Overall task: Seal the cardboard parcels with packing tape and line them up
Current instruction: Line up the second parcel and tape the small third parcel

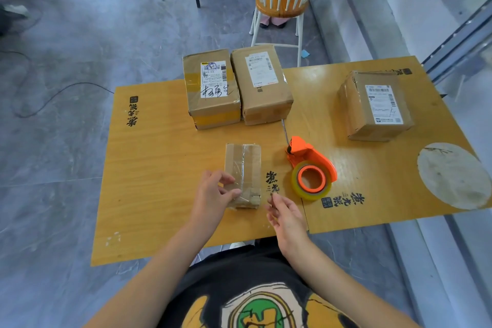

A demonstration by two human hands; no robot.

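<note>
Both bare forearms are stretched forward from the near side, the left hand (213, 196) being curled, thumb and fingers, on the near left end of the small parcel (243, 165), while the right hand (286, 217) is held just right of it, fingers loosely bent, tips drawn together

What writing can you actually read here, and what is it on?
"煮": opens the brush logo printed on the table; its other characters are unclear.
Shipping labels on the left parcel, middle parcel and right parcel: too small to read.
Handwriting on the left parcel: illegible.
</note>
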